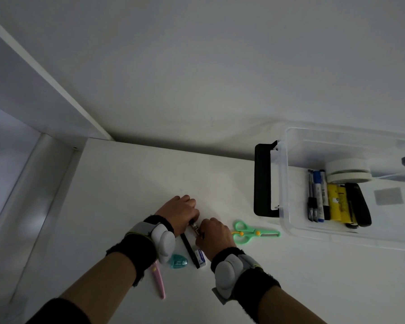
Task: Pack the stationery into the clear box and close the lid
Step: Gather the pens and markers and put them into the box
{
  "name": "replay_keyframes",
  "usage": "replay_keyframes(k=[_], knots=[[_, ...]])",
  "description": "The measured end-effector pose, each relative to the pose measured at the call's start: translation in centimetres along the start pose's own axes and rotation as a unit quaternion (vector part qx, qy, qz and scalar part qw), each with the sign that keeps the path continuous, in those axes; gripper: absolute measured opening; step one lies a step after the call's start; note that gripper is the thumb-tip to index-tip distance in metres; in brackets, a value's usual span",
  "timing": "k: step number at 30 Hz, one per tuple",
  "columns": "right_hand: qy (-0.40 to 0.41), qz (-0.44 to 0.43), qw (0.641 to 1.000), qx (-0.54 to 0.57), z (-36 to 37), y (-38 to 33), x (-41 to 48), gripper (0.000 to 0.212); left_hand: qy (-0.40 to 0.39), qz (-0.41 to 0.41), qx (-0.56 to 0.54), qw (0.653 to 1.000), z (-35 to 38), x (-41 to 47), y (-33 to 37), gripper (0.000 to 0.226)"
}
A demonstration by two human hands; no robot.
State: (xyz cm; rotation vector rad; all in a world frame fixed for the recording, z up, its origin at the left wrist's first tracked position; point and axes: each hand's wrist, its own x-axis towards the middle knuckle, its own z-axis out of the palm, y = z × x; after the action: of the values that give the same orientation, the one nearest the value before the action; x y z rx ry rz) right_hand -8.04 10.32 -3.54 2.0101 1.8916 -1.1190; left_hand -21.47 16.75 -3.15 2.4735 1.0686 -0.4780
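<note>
My left hand (180,211) and my right hand (214,232) both close on a thin dark pen (197,228) on the white table. A second black pen (189,250) lies just below it. An eraser (201,257), a teal correction tape (178,261) and a pink cutter (160,282) lie near my wrists. Green scissors (250,232) rest to the right of my right hand. The clear box (288,220) stands open at the right, holding markers (318,195), a yellow item (336,202), a black stapler (359,204) and a tape roll (347,170).
A black handle (262,181) clips the box's left end. The wall runs behind the table, and the table's left edge drops beside a white ledge (33,202).
</note>
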Motion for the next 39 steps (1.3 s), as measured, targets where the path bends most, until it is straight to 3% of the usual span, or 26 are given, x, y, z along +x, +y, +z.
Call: replay_keyframes(k=[6,21,39], knots=[[-0.002,0.009,1.0,0.027,-0.9,-0.2,-0.4,0.023,0.009,0.015,0.008,1.0,-0.7,-0.1,-0.3,0.026],[-0.035,0.033,0.998,0.035,0.8,-1.8,-1.4,0.025,-0.091,0.02,0.051,0.994,-0.8,-0.7,-0.2,0.027],[-0.057,0.042,0.997,0.041,1.4,-1.6,-0.7,0.027,-0.086,0.025,0.063,0.994,-0.3,-0.5,-0.2,0.025]])
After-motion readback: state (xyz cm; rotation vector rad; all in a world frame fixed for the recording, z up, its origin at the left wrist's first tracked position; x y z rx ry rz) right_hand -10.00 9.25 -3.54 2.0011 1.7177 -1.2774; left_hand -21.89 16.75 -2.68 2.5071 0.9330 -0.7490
